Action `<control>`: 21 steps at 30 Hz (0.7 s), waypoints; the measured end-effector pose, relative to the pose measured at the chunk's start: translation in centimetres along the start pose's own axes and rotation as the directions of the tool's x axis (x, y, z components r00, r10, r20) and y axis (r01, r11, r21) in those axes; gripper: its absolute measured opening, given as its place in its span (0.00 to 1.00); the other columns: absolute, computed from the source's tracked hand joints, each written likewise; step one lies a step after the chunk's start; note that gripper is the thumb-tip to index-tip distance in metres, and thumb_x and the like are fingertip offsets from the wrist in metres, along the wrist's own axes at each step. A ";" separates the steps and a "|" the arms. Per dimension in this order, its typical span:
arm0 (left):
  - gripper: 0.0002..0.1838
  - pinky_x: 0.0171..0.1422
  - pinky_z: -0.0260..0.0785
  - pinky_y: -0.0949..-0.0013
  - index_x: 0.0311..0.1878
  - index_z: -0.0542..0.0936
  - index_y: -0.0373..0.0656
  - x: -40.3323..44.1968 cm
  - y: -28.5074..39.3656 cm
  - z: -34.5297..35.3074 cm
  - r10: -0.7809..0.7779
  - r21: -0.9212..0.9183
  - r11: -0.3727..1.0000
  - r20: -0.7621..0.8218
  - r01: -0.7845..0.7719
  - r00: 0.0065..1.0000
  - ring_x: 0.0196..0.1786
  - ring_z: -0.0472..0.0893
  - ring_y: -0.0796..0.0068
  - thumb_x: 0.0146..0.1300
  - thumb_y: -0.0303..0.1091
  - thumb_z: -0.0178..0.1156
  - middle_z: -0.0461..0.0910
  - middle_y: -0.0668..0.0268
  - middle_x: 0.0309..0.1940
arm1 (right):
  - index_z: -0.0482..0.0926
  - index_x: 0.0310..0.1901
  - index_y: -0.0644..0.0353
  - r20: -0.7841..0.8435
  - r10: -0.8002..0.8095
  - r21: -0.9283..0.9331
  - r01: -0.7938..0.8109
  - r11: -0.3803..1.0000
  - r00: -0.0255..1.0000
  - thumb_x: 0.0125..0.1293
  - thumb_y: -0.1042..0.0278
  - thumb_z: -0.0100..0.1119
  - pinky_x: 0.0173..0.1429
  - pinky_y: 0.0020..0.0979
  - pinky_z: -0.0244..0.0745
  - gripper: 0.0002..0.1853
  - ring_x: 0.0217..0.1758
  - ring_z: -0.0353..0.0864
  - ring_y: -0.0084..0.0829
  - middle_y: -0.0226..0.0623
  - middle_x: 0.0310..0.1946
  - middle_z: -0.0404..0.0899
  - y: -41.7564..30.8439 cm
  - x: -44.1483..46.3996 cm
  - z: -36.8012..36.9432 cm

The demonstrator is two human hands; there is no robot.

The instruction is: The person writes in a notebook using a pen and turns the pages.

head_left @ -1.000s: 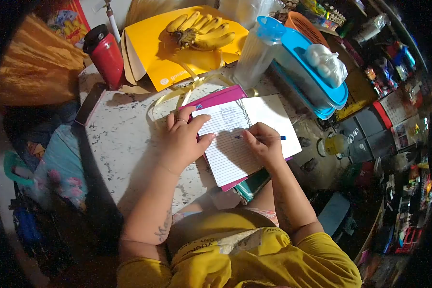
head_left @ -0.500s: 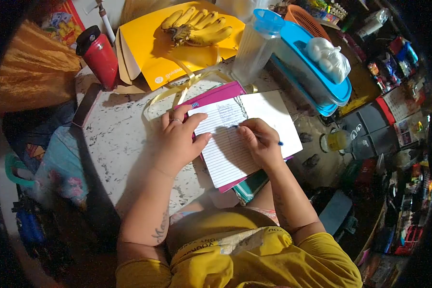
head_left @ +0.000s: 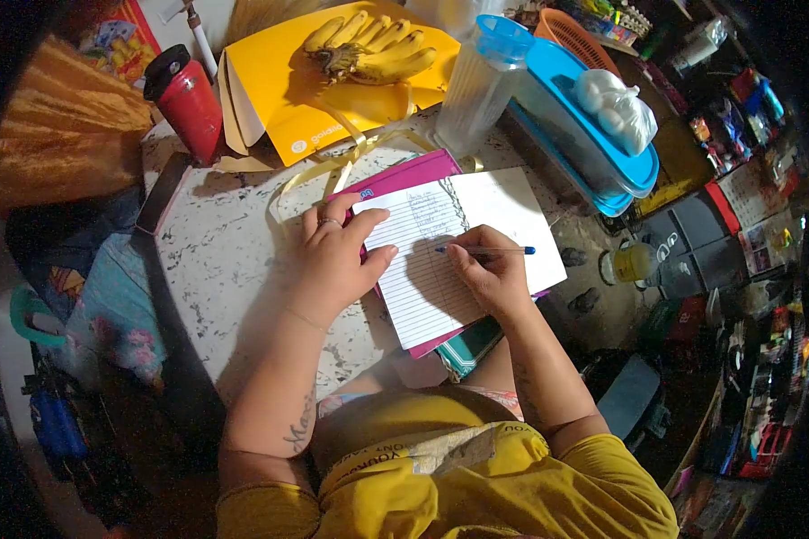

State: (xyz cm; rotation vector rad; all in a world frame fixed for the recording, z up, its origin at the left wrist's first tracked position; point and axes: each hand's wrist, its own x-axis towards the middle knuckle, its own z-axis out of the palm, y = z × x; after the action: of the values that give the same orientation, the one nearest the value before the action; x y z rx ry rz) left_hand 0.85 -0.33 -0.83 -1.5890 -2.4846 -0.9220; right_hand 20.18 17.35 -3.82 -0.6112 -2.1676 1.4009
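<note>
Some tiny handwriting (head_left: pixel 430 211) tops the notebook (head_left: pixel 413 319); yellow cardboard (head_left: pixel 298 112) reads "goldilo".

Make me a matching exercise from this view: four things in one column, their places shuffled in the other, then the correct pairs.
Things
1. Pen
2. Bananas
3. White plastic bag
4. Left hand

Places
A. On the blue lid
B. At the left edge of the open notebook
C. Held in the right hand
D. On the yellow packaging

Pairs: 1-C, 2-D, 3-A, 4-B
</note>
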 end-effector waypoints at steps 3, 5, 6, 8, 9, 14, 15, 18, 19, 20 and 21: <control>0.24 0.73 0.66 0.48 0.59 0.85 0.54 0.0 -0.1 0.0 -0.006 -0.004 1.000 0.011 0.006 1.000 0.66 0.70 0.44 0.58 0.45 0.75 0.75 0.59 0.66 | 0.84 0.44 0.65 0.023 -0.018 0.034 0.018 0.999 1.000 0.74 0.67 0.68 0.47 0.26 0.76 0.09 0.41 0.80 0.22 0.32 0.37 0.84 0.2 0.0 -0.1; 0.24 0.73 0.65 0.48 0.59 0.85 0.54 0.0 -0.1 0.2 -0.008 -0.010 1.000 0.017 0.008 1.000 0.66 0.70 0.44 0.58 0.45 0.75 0.75 0.58 0.66 | 0.83 0.45 0.65 0.041 -0.027 0.055 0.025 0.998 0.999 0.74 0.67 0.68 0.47 0.26 0.75 0.09 0.41 0.80 0.22 0.32 0.37 0.84 0.4 0.0 -0.1; 0.24 0.74 0.65 0.48 0.59 0.85 0.54 0.0 -0.1 0.3 -0.017 -0.001 1.000 0.016 0.017 1.000 0.67 0.69 0.45 0.58 0.45 0.75 0.75 0.58 0.66 | 0.83 0.44 0.65 0.044 -0.049 0.018 0.048 0.999 0.998 0.74 0.67 0.68 0.47 0.26 0.75 0.09 0.41 0.80 0.22 0.32 0.37 0.84 0.6 0.0 -0.1; 0.24 0.74 0.65 0.48 0.59 0.85 0.54 0.1 0.1 0.2 -0.025 0.008 1.000 0.016 0.025 1.000 0.67 0.69 0.45 0.58 0.45 0.75 0.75 0.58 0.66 | 0.83 0.44 0.65 0.047 -0.069 -0.019 0.070 0.997 0.996 0.74 0.67 0.68 0.46 0.27 0.75 0.09 0.41 0.80 0.22 0.32 0.36 0.84 0.7 0.1 -0.2; 0.24 0.74 0.66 0.48 0.59 0.85 0.54 0.1 0.3 0.0 -0.035 0.017 0.999 0.026 0.034 0.999 0.67 0.69 0.45 0.58 0.45 0.75 0.75 0.58 0.66 | 0.83 0.44 0.65 0.059 -0.079 -0.020 0.080 0.997 0.995 0.74 0.67 0.67 0.46 0.27 0.75 0.09 0.41 0.80 0.22 0.32 0.36 0.84 0.7 0.2 -0.2; 0.25 0.74 0.66 0.49 0.60 0.85 0.55 0.1 0.2 -0.1 -0.023 0.024 0.999 0.030 0.023 0.999 0.67 0.69 0.45 0.58 0.44 0.75 0.75 0.58 0.67 | 0.83 0.44 0.66 0.076 -0.108 -0.005 0.109 0.994 0.991 0.75 0.68 0.67 0.46 0.27 0.75 0.09 0.40 0.79 0.21 0.32 0.36 0.84 0.5 0.2 -0.2; 0.26 0.74 0.64 0.50 0.59 0.85 0.55 0.1 0.0 0.1 -0.005 0.021 1.000 0.014 0.005 1.000 0.66 0.70 0.46 0.57 0.44 0.76 0.75 0.58 0.67 | 0.83 0.44 0.66 0.081 -0.101 0.001 0.101 0.995 0.992 0.75 0.69 0.66 0.46 0.26 0.75 0.08 0.40 0.79 0.21 0.32 0.36 0.84 0.3 0.2 -0.2; 0.26 0.73 0.62 0.51 0.59 0.85 0.54 0.0 -0.3 0.4 0.016 0.019 1.000 -0.003 -0.016 1.000 0.65 0.72 0.46 0.56 0.44 0.76 0.75 0.56 0.67 | 0.83 0.44 0.66 0.080 -0.077 -0.005 0.078 0.997 0.994 0.74 0.70 0.66 0.45 0.26 0.75 0.07 0.40 0.79 0.21 0.32 0.35 0.84 -0.7 0.2 -0.1; 0.26 0.74 0.62 0.51 0.59 0.85 0.54 0.0 -0.3 0.4 0.017 0.019 1.000 -0.005 -0.017 1.000 0.65 0.72 0.46 0.56 0.44 0.76 0.75 0.56 0.67 | 0.82 0.43 0.66 0.074 -0.060 -0.018 0.062 0.998 0.995 0.74 0.71 0.65 0.45 0.26 0.75 0.06 0.40 0.79 0.21 0.32 0.35 0.84 -1.0 0.2 0.0; 0.26 0.74 0.62 0.51 0.59 0.85 0.54 0.0 -0.3 0.4 0.018 0.020 1.000 -0.003 -0.018 1.000 0.65 0.72 0.46 0.56 0.44 0.76 0.75 0.56 0.67 | 0.82 0.43 0.66 0.073 -0.060 -0.017 0.061 0.998 0.996 0.74 0.71 0.65 0.45 0.26 0.75 0.06 0.40 0.79 0.21 0.32 0.35 0.84 -0.8 0.2 0.0; 0.25 0.74 0.64 0.50 0.59 0.85 0.55 0.1 -0.3 0.3 0.017 0.025 1.000 0.005 -0.017 1.000 0.66 0.70 0.46 0.57 0.44 0.75 0.75 0.57 0.67 | 0.83 0.43 0.66 0.063 -0.056 -0.035 0.058 0.998 0.996 0.74 0.72 0.65 0.45 0.26 0.76 0.06 0.40 0.80 0.21 0.32 0.35 0.84 -0.5 0.2 0.1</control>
State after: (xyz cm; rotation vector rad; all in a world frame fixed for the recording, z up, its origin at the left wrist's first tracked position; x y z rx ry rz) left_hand 0.67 -0.20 -1.22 -1.6048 -2.4715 -0.8818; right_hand 19.86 17.22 -3.42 -0.5213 -2.2461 1.3702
